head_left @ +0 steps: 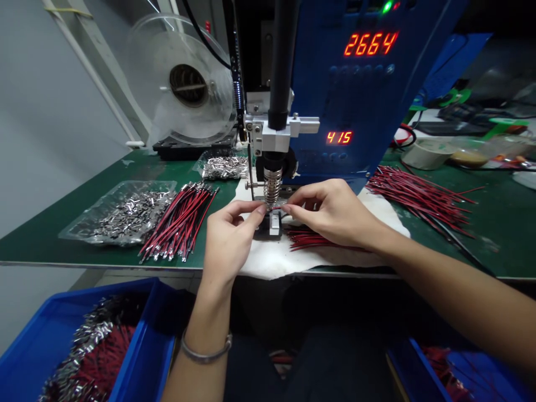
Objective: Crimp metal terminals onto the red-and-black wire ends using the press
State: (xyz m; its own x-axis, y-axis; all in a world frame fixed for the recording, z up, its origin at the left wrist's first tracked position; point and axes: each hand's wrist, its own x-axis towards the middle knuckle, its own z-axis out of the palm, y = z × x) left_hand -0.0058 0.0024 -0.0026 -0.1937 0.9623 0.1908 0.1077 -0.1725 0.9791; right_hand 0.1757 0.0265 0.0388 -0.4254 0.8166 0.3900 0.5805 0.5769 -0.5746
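A soldering machine's spring-wrapped tip (272, 187) points down at a small metal fixture (274, 222) between my hands. My left hand (234, 234) is closed in a pinch at the fixture's left side; whatever sits between its fingertips is too small to make out. From the right, my right hand (330, 212) pinches a thin red and black wire (286, 211), its end reaching toward the fixture under the tip. Below my right hand, a bundle of red and black wires (310, 239) lies on a white cloth (268, 262).
Left on the green table (33, 240) are a tray of small metal parts (134, 215), a wire pile with metal ends (180, 218) and a second parts tray (224, 166). More wires (422, 192) lie right. Blue bins (146, 340) stand below; the blue machine (335, 95) rises behind.
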